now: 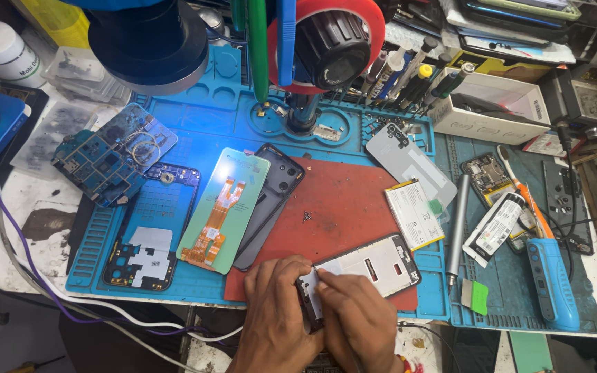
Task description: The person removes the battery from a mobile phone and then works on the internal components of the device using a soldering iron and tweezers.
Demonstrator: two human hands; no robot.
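Hands met at the red mat's (pixel 340 207) near edge: my left hand (pixel 274 314) clamped the phone frame's (pixel 371 269) end to steady it, while my right hand (pixel 354 314) pinched that same end, fingertips pressing down.

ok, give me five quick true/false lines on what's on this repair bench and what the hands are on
1. Both hands, left hand and right hand, are on the opened phone frame. True.
2. The phone frame lies on a green mat. False: it lies on the red mat.
3. A loose battery lies right of the red mat. True.
4. The blue handled tool is in the right hand. False: it lies on the blue work mat.
5. A display panel with orange flex cable lies left of the red mat. True.
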